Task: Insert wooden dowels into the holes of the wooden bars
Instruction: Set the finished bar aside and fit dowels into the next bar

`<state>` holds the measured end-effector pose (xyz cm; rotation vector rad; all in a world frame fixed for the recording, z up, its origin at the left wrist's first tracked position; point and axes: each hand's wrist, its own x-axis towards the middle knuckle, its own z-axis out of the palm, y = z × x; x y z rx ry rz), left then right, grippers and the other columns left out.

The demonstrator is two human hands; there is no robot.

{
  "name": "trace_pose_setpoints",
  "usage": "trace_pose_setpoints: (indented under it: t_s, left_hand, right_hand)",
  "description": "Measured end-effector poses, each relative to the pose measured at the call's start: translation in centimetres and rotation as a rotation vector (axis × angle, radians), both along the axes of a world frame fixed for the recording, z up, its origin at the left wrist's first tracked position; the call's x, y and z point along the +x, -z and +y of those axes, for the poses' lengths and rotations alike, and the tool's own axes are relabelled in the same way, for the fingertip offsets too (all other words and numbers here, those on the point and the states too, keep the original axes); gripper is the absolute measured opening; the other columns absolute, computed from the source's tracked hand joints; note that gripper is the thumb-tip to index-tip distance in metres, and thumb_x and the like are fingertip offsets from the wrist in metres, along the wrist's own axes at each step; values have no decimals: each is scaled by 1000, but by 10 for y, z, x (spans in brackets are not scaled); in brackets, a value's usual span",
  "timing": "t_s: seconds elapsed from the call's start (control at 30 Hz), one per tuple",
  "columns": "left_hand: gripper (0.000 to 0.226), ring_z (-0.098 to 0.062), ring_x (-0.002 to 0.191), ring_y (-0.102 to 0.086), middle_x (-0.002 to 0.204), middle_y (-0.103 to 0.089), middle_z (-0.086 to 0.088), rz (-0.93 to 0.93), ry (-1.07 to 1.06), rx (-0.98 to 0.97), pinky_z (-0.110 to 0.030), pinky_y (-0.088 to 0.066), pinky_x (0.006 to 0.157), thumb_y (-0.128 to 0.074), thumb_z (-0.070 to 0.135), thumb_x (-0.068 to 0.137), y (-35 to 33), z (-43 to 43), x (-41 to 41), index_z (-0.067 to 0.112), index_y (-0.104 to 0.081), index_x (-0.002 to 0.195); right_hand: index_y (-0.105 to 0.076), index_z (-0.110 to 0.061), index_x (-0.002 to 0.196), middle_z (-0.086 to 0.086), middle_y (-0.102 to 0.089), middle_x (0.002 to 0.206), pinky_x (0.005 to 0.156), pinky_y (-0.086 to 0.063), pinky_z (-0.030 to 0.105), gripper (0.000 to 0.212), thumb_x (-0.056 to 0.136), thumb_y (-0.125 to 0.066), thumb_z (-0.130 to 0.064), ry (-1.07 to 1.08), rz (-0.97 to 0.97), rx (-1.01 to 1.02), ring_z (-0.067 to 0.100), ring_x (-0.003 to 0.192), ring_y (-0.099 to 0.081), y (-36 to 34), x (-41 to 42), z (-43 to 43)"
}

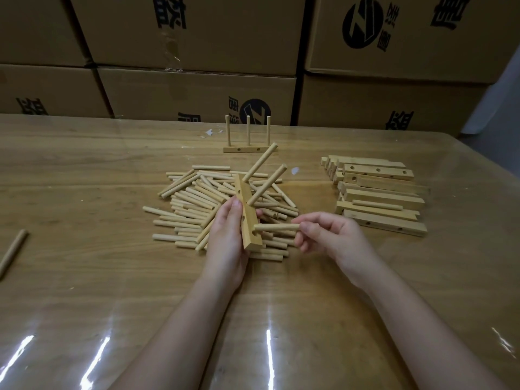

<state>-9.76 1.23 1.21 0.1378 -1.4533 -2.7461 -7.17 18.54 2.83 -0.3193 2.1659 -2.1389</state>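
My left hand [225, 235] grips a wooden bar [249, 218] held on its side above the table, with two dowels [267, 187] stuck in its holes and pointing up to the right. My right hand [326, 235] pinches a third dowel [277, 227] lying level, its left tip at the bar's face near the lower hole. Beneath both hands lies a loose pile of dowels [197, 204]. A stack of drilled wooden bars [380, 192] lies to the right.
A finished bar with three upright dowels [247, 139] stands at the back of the glossy wooden table [112, 277]. One stray dowel [12, 251] lies near the left edge. Stacked cardboard boxes [197, 52] wall off the far side.
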Motion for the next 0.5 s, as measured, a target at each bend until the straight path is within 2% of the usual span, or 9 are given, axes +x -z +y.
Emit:
trace_pose_setpoints:
  t_s: [0.2,0.33,0.43,0.5]
  left_hand:
    - [28,-8,50,-60,68,-70,-1,14,-28,-6,-20,-50,46,-45,25,99,2,-1,0,13,-54,123]
    - [24,-8,55,-63,71,-71,0,9,-76,-27,-21,-50,48,-45,26,99,5,-1,-2,19,-55,120]
    - [17,-9,54,-63,71,-72,0,17,-112,-70,-22,-50,49,-45,26,99,8,0,-3,27,-55,114]
    - [16,-9,54,-63,70,-72,0,36,-126,-103,-21,-51,49,-45,25,100,9,1,-3,30,-54,110]
  right_hand:
    - [-69,-19,91,3,-72,76,66,-51,15,15,84,-62,-8,10,96,143,11,72,-68,0,3,-4]
    - [-69,-28,91,-11,-71,82,70,-47,9,22,84,-63,-9,73,221,255,2,79,-67,-1,7,-7]
    - [-67,-33,92,-14,-67,87,76,-46,9,25,85,-60,-10,136,360,381,-1,87,-62,-3,10,-9]
    - [-69,-26,95,-11,-65,87,79,-46,14,22,85,-60,-8,177,505,488,4,89,-60,-3,11,-9]
